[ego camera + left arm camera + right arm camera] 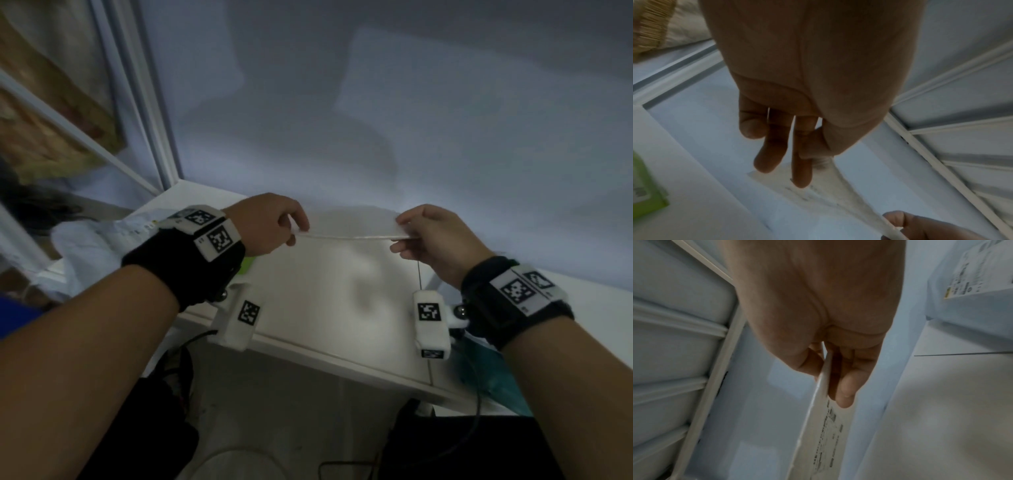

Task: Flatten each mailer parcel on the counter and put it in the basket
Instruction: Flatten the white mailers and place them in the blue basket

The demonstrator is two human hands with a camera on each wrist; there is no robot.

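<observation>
At frame centre, the left hand (270, 224) and right hand (435, 236) pinch opposite ends of a flat white mailer (349, 228); fingers clamped on it, above the white table (308, 291); another mailer (89, 246) lies at left.

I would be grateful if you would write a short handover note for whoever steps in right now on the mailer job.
Left hand: pinches the left end of a white mailer.
Right hand: pinches the right end of the same mailer, thumb on one face, fingers on the other.
The mailer is held flat and stretched between both hands, above the white counter. Its printed label shows in the right wrist view.
Another labelled white parcel lies at the counter's left end.
Done: this mailer looks flattened.
Left: put it in the basket, which I cannot make out for certain here, then deal with the other parcel.
</observation>
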